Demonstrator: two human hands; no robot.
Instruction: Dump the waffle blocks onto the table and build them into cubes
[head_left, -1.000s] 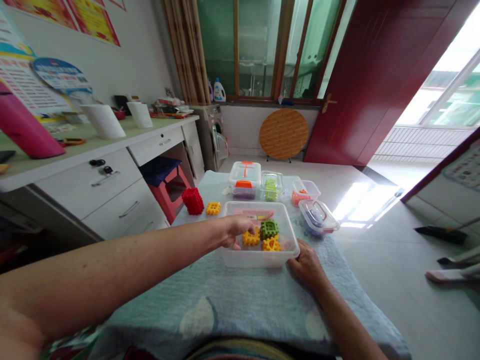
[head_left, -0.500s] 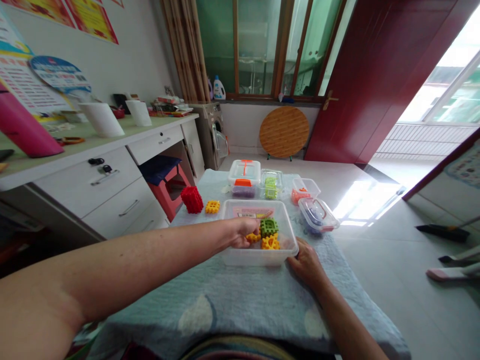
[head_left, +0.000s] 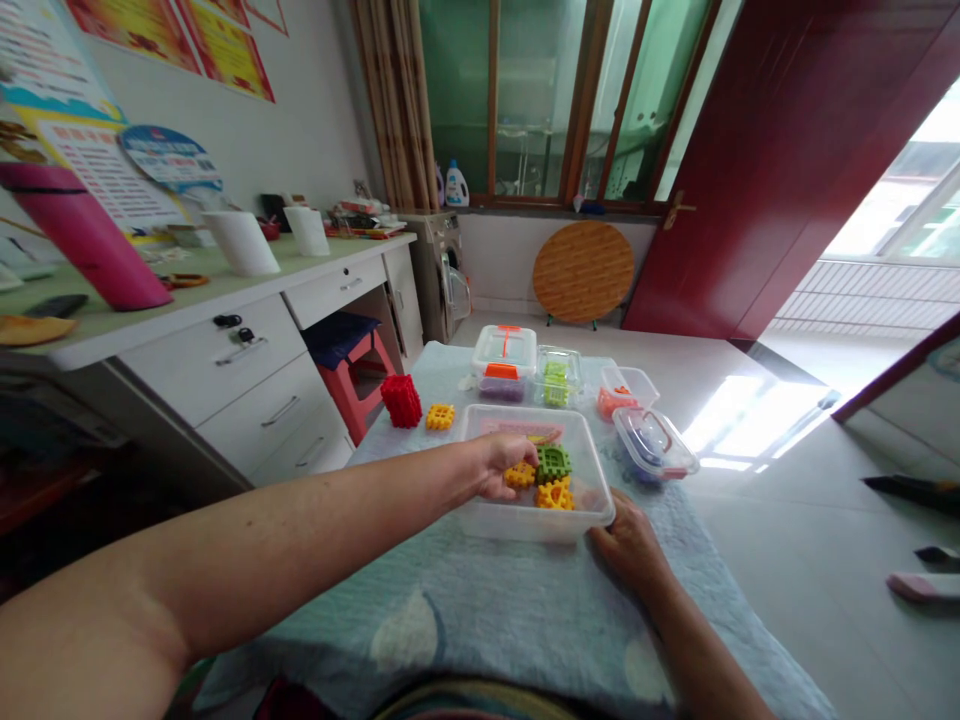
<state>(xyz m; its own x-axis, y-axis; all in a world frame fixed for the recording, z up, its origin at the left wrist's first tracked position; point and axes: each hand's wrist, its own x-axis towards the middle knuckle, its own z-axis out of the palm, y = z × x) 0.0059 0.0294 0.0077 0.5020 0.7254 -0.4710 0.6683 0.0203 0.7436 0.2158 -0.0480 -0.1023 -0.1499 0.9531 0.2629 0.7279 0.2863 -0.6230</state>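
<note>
My left hand [head_left: 504, 466] reaches into a clear plastic box [head_left: 536, 525], its fingers closed on a yellow building block [head_left: 519, 474]. Right beside those fingers lies a green building block [head_left: 554, 462], and a second yellow block [head_left: 555, 494] sits just in front of it. My right hand [head_left: 628, 530] grips the near right corner of the box; some of its fingers are hidden. Left of the box, a red stack of blocks [head_left: 401, 401] and a single yellow block [head_left: 440, 416] rest on the cloth-covered table [head_left: 480, 610].
Behind the box stand a lidded container with orange clips [head_left: 505, 350] and a container of light green pieces [head_left: 556, 376]. To the right are a tub with orange pieces [head_left: 626, 388] and a lidded container with blue-purple contents [head_left: 654, 446]. A desk [head_left: 202, 370] runs along the left.
The whole scene has shifted slightly right and down as my head turned. Both hands keep about the same places at the box.
</note>
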